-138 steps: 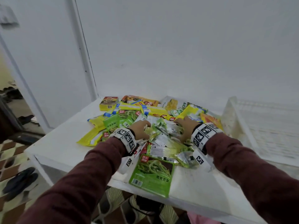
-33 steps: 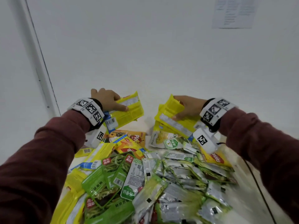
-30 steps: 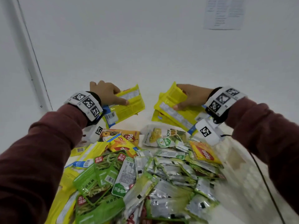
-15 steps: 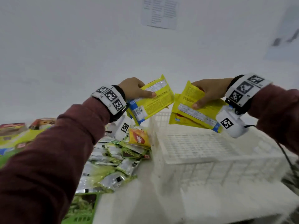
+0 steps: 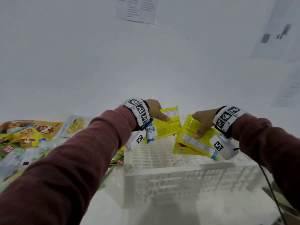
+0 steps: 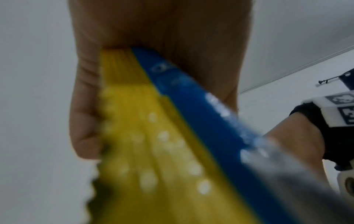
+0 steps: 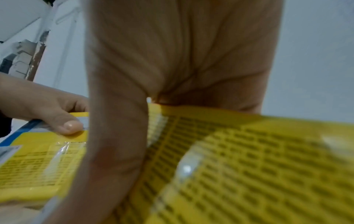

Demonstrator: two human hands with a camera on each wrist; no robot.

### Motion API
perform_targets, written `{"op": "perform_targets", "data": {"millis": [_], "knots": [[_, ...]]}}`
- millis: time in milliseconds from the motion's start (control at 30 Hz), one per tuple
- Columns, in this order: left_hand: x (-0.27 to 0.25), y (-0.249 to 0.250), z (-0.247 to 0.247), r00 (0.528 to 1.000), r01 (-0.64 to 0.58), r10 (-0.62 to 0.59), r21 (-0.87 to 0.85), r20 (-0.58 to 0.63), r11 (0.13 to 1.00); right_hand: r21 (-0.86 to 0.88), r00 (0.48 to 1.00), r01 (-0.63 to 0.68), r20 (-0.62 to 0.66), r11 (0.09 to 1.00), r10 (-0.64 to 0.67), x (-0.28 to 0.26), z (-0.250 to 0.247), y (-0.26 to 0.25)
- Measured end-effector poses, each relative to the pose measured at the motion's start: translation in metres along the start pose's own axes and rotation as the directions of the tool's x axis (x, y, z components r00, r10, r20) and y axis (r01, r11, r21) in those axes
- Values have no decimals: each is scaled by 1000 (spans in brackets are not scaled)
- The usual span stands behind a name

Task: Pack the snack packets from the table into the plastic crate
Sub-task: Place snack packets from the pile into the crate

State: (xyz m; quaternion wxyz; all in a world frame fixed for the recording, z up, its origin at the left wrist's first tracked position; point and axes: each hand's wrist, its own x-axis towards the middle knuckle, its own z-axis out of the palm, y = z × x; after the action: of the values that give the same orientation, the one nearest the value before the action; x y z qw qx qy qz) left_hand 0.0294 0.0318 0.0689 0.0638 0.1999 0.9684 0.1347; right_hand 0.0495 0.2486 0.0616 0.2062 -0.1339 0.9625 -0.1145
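Left hand [image 5: 155,109] pinching a flat yellow foil snack packet with a blue end [image 5: 162,125]; right hand [image 5: 203,122] gripping a small bundle of yellow foil packets [image 5: 193,140]. Both held just above the open white plastic lattice crate [image 5: 186,174]. Further left, heaped yellow, green and silver packets [image 5: 27,140] on the white table [image 5: 162,213].

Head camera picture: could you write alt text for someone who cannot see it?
Two hands each hold yellow snack packets over a white plastic crate: the left hand one packet, the right hand a small stack. More snack packets lie piled on the table to the left.
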Motion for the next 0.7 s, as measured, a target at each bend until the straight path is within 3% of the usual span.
{"op": "perform_targets", "data": {"millis": [100,233,467,600,700], "knots": [[25,5,14,997,-12,10,34,81,999,1,992,20,122,1000,-20,16,5,16],[48,11,34,976,-38,11,119,217,992,-40,982,58,184,998,-50,35,11,28],[70,9,69,933,-32,-73,284,351,958,113,954,71,284,991,-101,66,26,47],[71,-6,75,856,-13,-203,414,475,910,253,900,33,414,967,-139,84,41,53],[68,-12,91,811,-15,-293,519,507,854,215,860,-2,499,977,-109,92,49,52]]}}
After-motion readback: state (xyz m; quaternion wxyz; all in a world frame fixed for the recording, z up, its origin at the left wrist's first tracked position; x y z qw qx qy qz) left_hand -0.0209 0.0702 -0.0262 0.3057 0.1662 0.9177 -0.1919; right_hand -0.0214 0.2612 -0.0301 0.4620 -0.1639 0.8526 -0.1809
